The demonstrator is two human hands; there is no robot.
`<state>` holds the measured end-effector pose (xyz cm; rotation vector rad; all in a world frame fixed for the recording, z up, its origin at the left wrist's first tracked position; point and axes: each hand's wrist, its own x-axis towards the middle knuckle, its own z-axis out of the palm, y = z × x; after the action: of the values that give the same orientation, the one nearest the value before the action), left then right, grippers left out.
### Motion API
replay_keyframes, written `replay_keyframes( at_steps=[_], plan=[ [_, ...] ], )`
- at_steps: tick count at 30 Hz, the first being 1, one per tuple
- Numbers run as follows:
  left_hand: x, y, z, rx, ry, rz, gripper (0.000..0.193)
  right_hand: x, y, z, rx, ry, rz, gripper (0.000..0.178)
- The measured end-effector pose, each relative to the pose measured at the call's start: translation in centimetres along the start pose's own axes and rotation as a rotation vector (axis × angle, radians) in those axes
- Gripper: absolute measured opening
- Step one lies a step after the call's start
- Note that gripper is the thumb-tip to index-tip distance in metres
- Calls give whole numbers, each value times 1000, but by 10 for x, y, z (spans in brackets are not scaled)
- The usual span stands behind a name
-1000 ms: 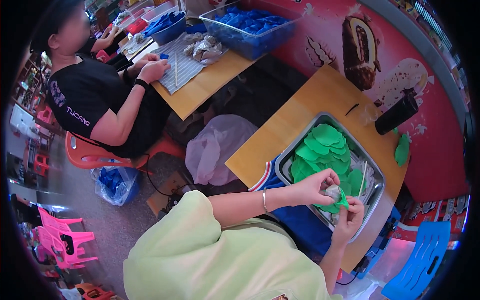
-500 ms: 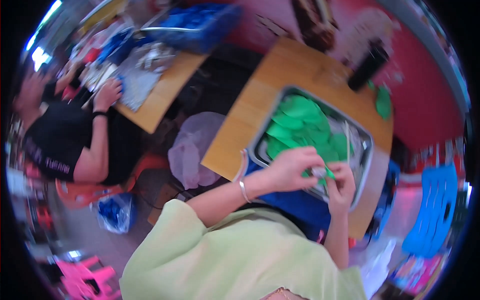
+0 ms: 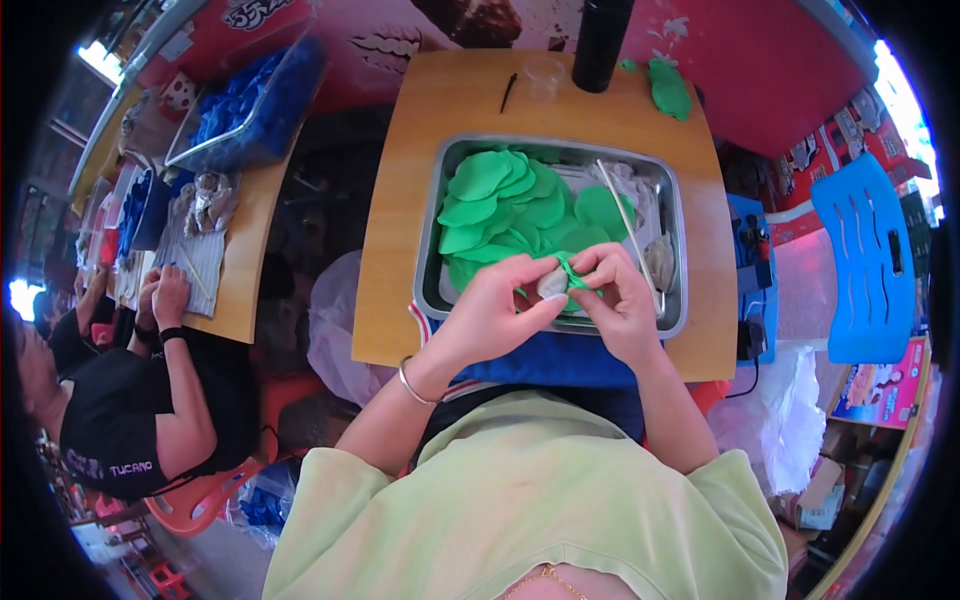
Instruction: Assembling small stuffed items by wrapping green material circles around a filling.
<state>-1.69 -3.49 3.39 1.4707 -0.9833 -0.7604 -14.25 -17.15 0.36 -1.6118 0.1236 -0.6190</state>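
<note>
A metal tray (image 3: pixel 431 255) in front of me holds a pile of thin, soft green discs (image 3: pixel 505 205). Pale greyish wads (image 3: pixel 658 262) and a long thin stick (image 3: pixel 628 220) lie at its right side. Over the tray's near edge, my left hand (image 3: pixel 497 305) is closed, pinching a small whitish-grey wad (image 3: pixel 552 283) between thumb and fingers. Right against it, my right hand (image 3: pixel 618 300) is closed on a twisted green piece (image 3: pixel 573 275) that wraps part of the wad. Fingers hide some of both.
A black bottle (image 3: pixel 601 45), a clear cup (image 3: pixel 543 75) and a green piece (image 3: pixel 669 90) stand or lie at the table's (image 3: pixel 395 200) far side. To the left, a person (image 3: pixel 125 415) works at another table. A blue chair (image 3: pixel 866 260) is on the right.
My view has swung, so the tray and table now sit straighter before me. My hands stay together over the tray's near edge, holding the wad and green piece. The neighbour's hands are now together.
</note>
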Motion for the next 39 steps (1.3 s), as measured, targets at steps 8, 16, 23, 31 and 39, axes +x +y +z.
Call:
replay_keyframes(
  at_steps=[8,16,23,31,39],
  plan=[
    [0,13,-10,646,72,190,21,-9,6,3,149,109,99,17],
    [46,81,-94,706,-26,212,46,-4,4,-3,487,-46,268,20],
    [180,206,-381,1549,838,32,71,-9,4,-25,613,3,315,18],
    [230,220,-458,1331,870,-466,57,-13,0,-38,551,86,282,17],
    [234,208,-464,1183,1018,-410,36,-14,-6,-46,519,116,264,15]
  ],
)
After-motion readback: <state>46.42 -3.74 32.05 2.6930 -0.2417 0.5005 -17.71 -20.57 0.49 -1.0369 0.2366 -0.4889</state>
